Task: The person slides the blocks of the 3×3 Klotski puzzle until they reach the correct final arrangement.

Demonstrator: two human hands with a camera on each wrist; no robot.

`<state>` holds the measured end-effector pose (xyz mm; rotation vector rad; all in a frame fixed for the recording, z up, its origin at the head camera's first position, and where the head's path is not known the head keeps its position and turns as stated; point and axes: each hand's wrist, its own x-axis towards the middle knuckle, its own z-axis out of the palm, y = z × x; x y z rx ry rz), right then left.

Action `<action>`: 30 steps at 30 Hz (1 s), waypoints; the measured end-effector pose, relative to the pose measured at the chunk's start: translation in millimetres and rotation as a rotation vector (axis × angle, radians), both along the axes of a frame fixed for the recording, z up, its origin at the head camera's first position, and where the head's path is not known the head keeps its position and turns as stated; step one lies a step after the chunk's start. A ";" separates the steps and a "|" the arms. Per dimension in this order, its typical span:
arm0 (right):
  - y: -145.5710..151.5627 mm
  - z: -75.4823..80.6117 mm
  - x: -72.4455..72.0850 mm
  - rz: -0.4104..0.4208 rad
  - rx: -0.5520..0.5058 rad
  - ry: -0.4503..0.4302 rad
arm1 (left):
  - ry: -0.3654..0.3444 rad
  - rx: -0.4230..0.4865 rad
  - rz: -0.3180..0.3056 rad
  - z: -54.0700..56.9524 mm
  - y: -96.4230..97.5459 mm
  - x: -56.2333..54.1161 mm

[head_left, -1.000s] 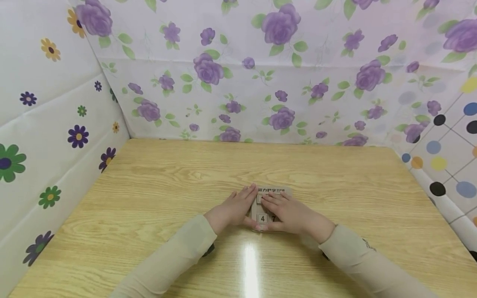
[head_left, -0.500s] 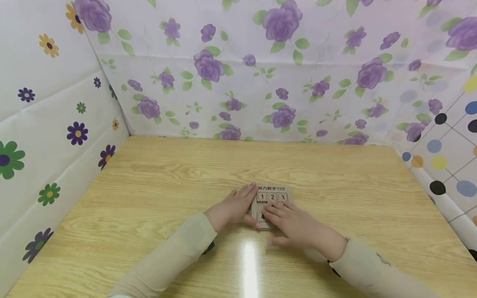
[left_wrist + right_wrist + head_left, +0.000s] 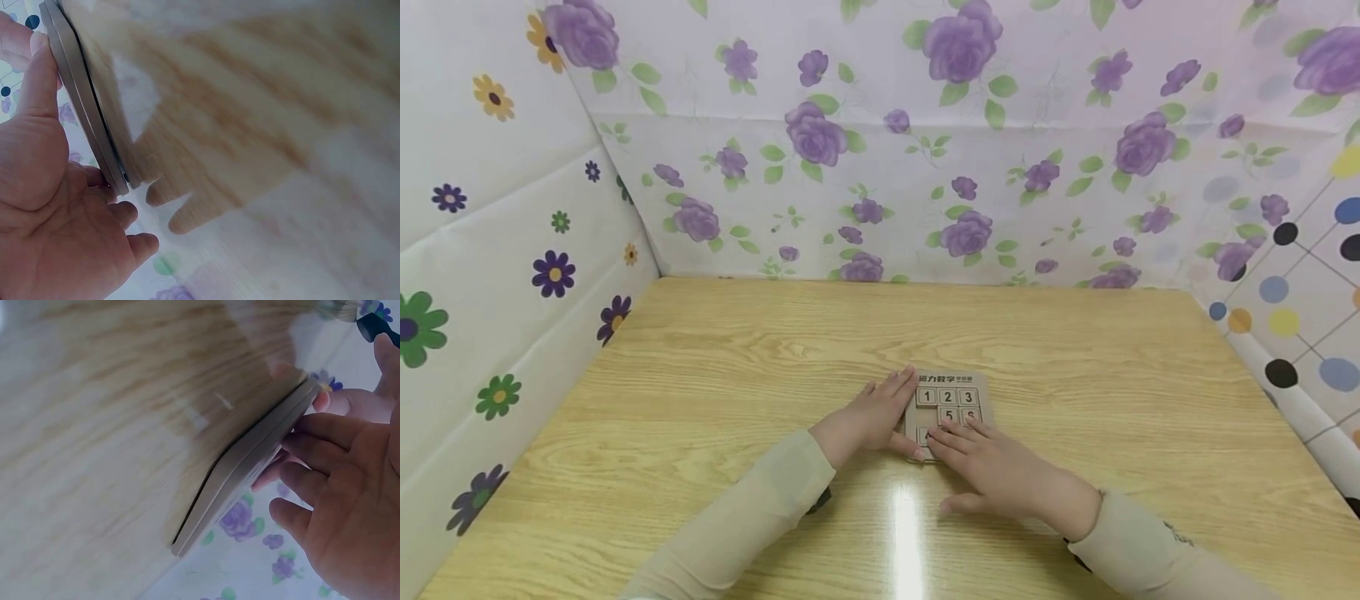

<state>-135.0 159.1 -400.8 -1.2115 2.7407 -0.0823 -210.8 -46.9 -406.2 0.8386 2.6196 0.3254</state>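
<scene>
A number sliding puzzle [image 3: 911, 425] lies flat on the table, with dark lettering along its far edge. Tiles 1, 2 and 3 fill the top row. Below them show a gap at the left, then tiles 5 and 6; part of tile 4 appears at the lower left. My left hand [image 3: 874, 417] rests along the puzzle's left side, fingers straight, thumb at the near edge. My right hand [image 3: 996, 471] lies over the lower right part with extended fingertips on the tiles and thumb off the board. It hides the remaining tiles. The wrist views show the board's side edge [image 3: 87, 106].
The wood-grain table [image 3: 760, 358] extends around the puzzle on all sides. A floral cloth wall [image 3: 880, 208] stands behind it, with patterned cloth at left and right. A bright light reflection lies on the tabletop nearer me.
My right hand has slid nearer to me over the puzzle, its thumb moving off the near edge. The top row and tiles 5 and 6 are uncovered. My left hand stays put.
</scene>
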 end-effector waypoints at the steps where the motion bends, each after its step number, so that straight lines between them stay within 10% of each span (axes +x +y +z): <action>1: 0.0 -0.3 -0.5 0.003 -0.012 0.004 | -0.001 0.001 0.001 0.5 -0.2 0.3; 30: 12.4 0.1 -21.6 -0.085 -0.023 0.034 | 0.010 0.011 -0.007 -2.5 -1.4 -1.0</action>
